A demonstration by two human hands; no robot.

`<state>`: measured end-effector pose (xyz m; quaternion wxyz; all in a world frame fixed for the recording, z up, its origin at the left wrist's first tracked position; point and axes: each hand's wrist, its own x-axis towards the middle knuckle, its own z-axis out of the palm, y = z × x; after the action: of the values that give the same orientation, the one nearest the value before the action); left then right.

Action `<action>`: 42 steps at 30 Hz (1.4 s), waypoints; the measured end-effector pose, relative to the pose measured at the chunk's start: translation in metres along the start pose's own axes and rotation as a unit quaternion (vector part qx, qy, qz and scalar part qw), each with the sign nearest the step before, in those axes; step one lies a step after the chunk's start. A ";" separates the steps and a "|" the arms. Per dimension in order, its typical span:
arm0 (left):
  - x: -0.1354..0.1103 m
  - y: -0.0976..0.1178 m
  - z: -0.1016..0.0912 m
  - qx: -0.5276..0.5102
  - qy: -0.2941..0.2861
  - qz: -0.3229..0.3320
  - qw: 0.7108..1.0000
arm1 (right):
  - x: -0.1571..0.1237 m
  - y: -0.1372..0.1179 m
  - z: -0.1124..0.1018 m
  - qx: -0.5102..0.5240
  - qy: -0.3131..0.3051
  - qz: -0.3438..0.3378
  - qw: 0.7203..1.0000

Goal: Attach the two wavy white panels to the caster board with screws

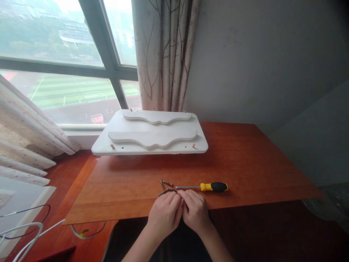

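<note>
My left hand point(165, 211) and my right hand point(195, 211) meet at the front edge of the table, fingers curled and touching each other. Whatever they may hold is hidden behind the fingers. Just beyond the fingertips lie several long metal screws point(167, 183) in a loose cluster. A screwdriver point(215, 187) with a yellow and black handle rests to the right, its shaft tip pointing left at the screws. Farther back is a white board point(106, 140) with two wavy-edged white strips point(152, 138) lying on it. Short wooden dowels point(112, 146) stick up near its corners.
The reddish-brown wooden table point(245, 163) ends close to my wrists. Behind it are a patterned curtain point(163, 54), a window point(111, 72) and a grey wall point(259, 65). Cables point(40, 233) hang at the lower left.
</note>
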<state>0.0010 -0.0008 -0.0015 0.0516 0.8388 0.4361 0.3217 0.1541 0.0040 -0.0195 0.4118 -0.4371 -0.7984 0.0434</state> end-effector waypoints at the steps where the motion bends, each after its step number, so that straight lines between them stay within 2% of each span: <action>1: 0.000 0.000 0.000 -0.001 0.002 0.001 1.000 | 0.000 0.000 0.000 -0.001 0.001 -0.001 1.000; 10: 0.002 0.002 -0.006 -0.049 -0.003 -0.013 0.999 | 0.002 -0.001 -0.004 0.036 -0.005 0.012 0.999; 13: 0.005 0.000 -0.016 -0.065 0.015 -0.029 0.997 | 0.003 0.005 -0.018 0.045 0.003 0.019 0.999; 16: 0.010 -0.009 -0.026 -0.001 0.029 -0.043 0.999 | 0.005 0.022 -0.040 0.002 0.011 0.018 1.000; 19: 0.016 -0.025 -0.029 0.027 0.000 -0.043 0.999 | 0.004 0.043 -0.060 -0.065 0.007 0.031 0.997; 23: 0.024 -0.042 -0.025 -0.042 -0.042 -0.037 0.998 | 0.001 0.060 -0.072 -0.113 -0.028 0.029 0.993; 29: 0.025 -0.055 -0.029 -0.059 -0.024 -0.032 0.997 | 0.001 0.061 -0.067 -0.123 -0.049 0.024 0.991; 38: 0.016 -0.105 -0.059 0.038 -0.006 -0.065 0.997 | 0.023 0.047 -0.043 -0.087 -0.030 0.023 0.996; 42: 0.016 -0.114 -0.064 0.056 0.004 -0.073 0.996 | 0.031 0.041 -0.030 -0.078 -0.036 0.010 0.996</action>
<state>-0.1092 0.0687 0.0149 0.0258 0.8049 0.5139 0.2956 0.1928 0.0435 0.0019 0.3468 -0.4743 -0.8092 0.0009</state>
